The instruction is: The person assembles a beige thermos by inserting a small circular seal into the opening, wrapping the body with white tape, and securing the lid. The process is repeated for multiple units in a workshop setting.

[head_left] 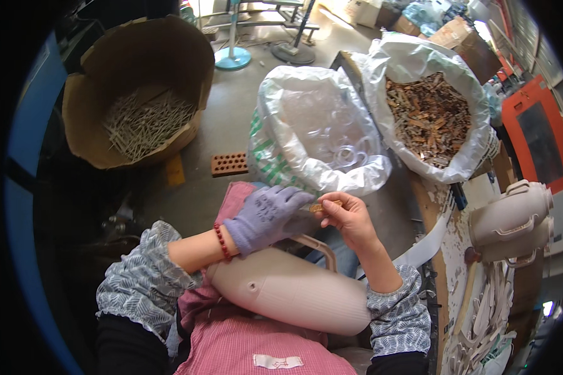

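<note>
A beige plastic jug body [294,289] with a handle lies on its side across my lap. Above it, my right hand [350,219] is bare and pinches a small orange-brown piece [326,207] between thumb and fingers. My left hand [268,215], in a purple knit glove, is close beside it. Its fingers bend toward the small piece, and whatever lies between their tips is hidden. Both wrists hover just over the jug body's far side.
Ahead stands a white-lined sack [272,94] of clear plastic rings. To its right is another sack [381,53] of brown pieces. A cardboard drum [81,125] of thin sticks stands left. More beige jug bodies [503,219] and a hammer [468,294] lie on the right bench.
</note>
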Tool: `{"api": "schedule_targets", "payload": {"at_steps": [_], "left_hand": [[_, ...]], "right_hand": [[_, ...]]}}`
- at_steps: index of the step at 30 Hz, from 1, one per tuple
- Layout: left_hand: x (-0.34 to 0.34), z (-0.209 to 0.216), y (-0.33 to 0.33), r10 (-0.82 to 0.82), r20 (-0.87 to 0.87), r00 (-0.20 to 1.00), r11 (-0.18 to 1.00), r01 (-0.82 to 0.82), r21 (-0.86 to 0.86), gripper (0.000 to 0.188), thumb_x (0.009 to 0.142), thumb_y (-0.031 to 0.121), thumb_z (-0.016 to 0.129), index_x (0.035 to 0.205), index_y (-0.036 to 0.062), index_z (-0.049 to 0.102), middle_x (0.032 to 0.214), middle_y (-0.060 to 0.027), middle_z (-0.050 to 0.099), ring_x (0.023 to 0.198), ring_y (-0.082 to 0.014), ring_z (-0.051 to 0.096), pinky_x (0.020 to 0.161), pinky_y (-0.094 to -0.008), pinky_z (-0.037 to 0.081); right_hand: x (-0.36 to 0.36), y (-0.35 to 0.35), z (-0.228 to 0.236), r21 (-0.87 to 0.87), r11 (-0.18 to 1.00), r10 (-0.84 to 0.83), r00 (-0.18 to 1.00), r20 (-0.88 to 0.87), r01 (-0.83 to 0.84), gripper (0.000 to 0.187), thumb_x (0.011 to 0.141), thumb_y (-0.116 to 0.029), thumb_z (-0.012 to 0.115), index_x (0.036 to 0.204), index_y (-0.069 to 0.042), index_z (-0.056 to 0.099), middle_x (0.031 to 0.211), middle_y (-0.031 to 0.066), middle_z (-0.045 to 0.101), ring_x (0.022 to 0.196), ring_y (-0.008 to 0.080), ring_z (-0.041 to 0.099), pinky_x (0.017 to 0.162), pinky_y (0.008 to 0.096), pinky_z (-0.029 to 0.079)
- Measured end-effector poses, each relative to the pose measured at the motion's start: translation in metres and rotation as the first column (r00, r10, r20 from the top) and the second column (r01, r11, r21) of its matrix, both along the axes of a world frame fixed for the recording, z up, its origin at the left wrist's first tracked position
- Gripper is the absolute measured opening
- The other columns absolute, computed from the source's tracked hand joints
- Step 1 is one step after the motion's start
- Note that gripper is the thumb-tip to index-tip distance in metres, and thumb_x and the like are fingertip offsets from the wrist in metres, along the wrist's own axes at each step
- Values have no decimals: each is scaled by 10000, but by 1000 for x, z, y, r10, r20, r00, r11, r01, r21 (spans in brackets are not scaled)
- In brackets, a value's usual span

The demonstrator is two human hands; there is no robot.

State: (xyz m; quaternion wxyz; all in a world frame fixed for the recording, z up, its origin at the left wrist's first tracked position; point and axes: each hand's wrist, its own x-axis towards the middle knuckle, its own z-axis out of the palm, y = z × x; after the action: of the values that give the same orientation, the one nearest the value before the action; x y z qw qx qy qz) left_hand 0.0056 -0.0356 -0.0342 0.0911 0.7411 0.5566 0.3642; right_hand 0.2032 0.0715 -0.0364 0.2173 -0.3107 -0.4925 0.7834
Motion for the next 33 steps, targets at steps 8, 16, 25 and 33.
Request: {"api": "schedule_targets", "payload": {"at_steps": [8,16,25,33], "left_hand": [[-15,4,-12,-204,47,978,979,202,38,215,808,193,692,973,60,650,922,-103,654,857,-292,629,743,-384,487],[-30,-2,-18,-23,604,797,532,521,-667,460,793,307,753,1162,51,658,1031,-62,689,916,-151,631,797,-287,497],[-35,-18,-17,54,672,739,410,597,-689,369,805,233,731,1122,50,685,904,-28,685,781,-94,593,694,-255,487],[-12,-4,-9,185,572,799,351,490,-798,325,831,346,734,935,41,695,769,-5,634,674,-75,543,571,-257,442]], "right_hand": [[-3,-40,28,833,487,-67,940,334,-261,204,797,-50,730,993,-5,695,880,81,676,758,188,645,678,277,515],[-1,-82,29,902,-101,-297,878,376,-420,215,695,-118,771,891,-83,690,777,29,563,724,205,566,614,327,487],[1,-87,18,864,-158,-241,867,436,-478,241,704,-131,739,910,-61,637,769,50,514,728,213,540,604,327,477],[12,-46,20,899,-81,-79,902,424,-430,162,784,-205,718,855,-91,627,723,45,525,701,231,572,595,345,493]]}}
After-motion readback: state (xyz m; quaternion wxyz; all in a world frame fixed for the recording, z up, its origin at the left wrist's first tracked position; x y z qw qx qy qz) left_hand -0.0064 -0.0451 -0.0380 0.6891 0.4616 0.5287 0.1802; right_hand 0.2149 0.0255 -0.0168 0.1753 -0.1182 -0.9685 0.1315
